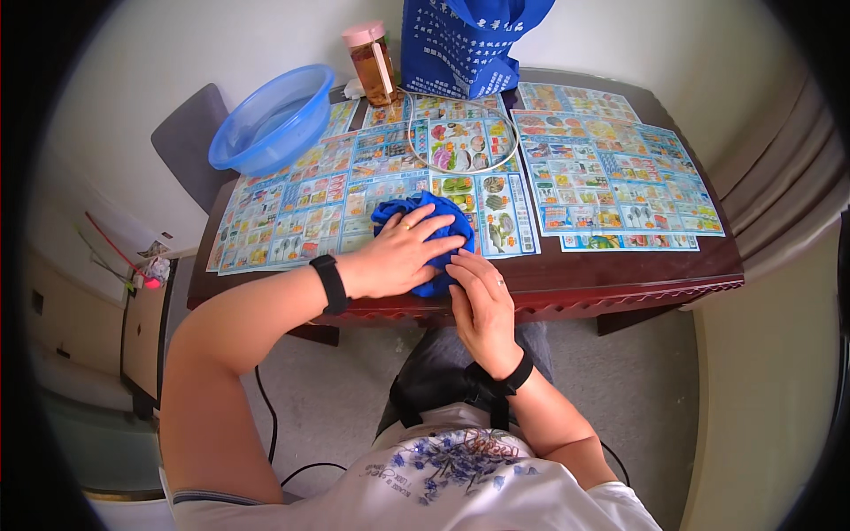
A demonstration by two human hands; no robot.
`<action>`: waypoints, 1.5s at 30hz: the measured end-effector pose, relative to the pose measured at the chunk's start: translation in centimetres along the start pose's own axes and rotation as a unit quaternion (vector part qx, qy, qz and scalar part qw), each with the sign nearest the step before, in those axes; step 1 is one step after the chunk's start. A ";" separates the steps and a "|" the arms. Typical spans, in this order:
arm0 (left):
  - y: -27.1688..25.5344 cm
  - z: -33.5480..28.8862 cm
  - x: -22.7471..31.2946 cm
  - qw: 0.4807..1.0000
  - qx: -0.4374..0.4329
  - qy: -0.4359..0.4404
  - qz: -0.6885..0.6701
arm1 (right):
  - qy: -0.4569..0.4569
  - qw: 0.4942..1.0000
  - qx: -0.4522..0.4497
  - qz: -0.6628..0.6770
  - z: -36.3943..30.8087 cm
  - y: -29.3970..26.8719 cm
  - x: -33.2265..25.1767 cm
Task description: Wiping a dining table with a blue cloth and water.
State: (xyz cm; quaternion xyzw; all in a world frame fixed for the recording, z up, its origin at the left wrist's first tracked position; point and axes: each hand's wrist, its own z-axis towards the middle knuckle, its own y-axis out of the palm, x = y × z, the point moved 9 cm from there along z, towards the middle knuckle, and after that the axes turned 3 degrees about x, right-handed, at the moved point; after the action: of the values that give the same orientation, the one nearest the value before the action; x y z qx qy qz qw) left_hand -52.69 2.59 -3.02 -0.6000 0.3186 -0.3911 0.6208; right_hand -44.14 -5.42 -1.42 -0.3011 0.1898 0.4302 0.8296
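A crumpled bundle of blue cloth (447,209) lies at the front edge of the table, on the printed sheets. My left hand (400,252) rests across its top with fingers spread and stretched out, a ring on one of them. From the right, my right hand (485,305) meets the bundle's edge, its fingers curled in close together against the cloth and near the left fingertips. The right thumb tip sits by the cloth's lower right side. Both palms face down or inward, and much of the bundle is hidden under the hands.
Colourful printed flyers (620,168) cover the dark red wooden table (611,281). Behind the cloth lies a thin pale hoop (516,146). A blue basin (276,133) tilts at the back left, beside a pink-lidded drink bottle (372,66) and an upright blue bag (456,49). A grey chair (190,133) stands left.
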 end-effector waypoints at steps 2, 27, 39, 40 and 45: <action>0.0 1.7 -1.1 1.000 -0.005 0.004 -0.005 | 0.008 1.000 0.008 -0.017 -0.1 -0.9 0.4; 2.2 17.7 -21.8 0.977 -0.003 -0.211 0.021 | -0.007 0.999 -0.023 -0.044 -0.1 -0.7 1.6; 2.7 22.7 -28.2 0.959 0.018 -0.278 0.042 | 0.002 0.994 -0.083 -0.067 0.4 -0.2 1.9; 2.6 23.0 -28.6 0.960 0.020 -0.277 0.043 | 0.001 0.994 -0.083 -0.068 0.4 -0.2 1.9; 2.1 24.2 -29.7 0.945 0.017 -0.323 0.050 | -0.008 0.991 -0.108 -0.082 -0.1 0.2 1.8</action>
State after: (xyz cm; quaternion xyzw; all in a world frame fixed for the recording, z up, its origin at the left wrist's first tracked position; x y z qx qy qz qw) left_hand -46.14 40.33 -5.47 -0.6668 0.1238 -0.1500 0.7194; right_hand -43.36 -4.31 -2.59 -0.3998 0.1105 0.3809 0.8263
